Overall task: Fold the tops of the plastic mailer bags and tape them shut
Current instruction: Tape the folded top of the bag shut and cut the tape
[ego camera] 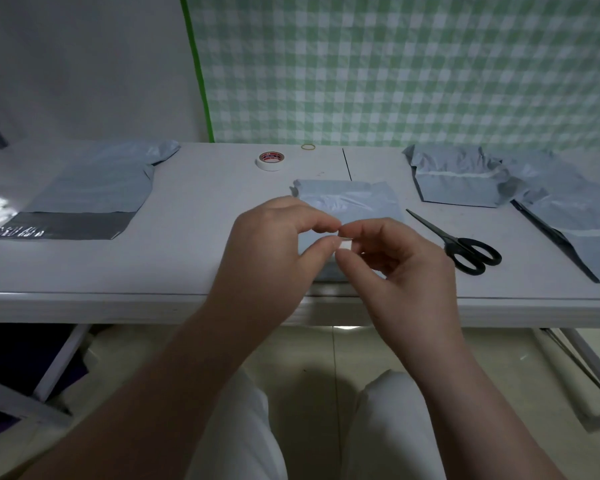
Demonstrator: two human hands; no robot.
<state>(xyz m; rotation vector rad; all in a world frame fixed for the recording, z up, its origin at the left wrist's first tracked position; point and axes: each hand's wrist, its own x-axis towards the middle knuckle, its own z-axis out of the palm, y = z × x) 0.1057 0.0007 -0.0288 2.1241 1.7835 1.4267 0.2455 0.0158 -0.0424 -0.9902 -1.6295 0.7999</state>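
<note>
A grey mailer bag (354,199) with its top folded over lies in the middle of the white table (201,209). Above its near part, my left hand (274,244) and my right hand (399,265) meet fingertip to fingertip. Between them they pinch a small pale piece of tape (342,239). A white tape roll (271,160) with a red core label sits further back. Black scissors (461,245) lie to the right of my right hand, blades pointing toward the bag.
A stack of unfolded mailer bags (87,192) lies at the left. Two folded, taped bags (461,183) (575,216) lie at the right. A rubber band (308,146) rests at the table's back edge, below a green checked cloth (413,71).
</note>
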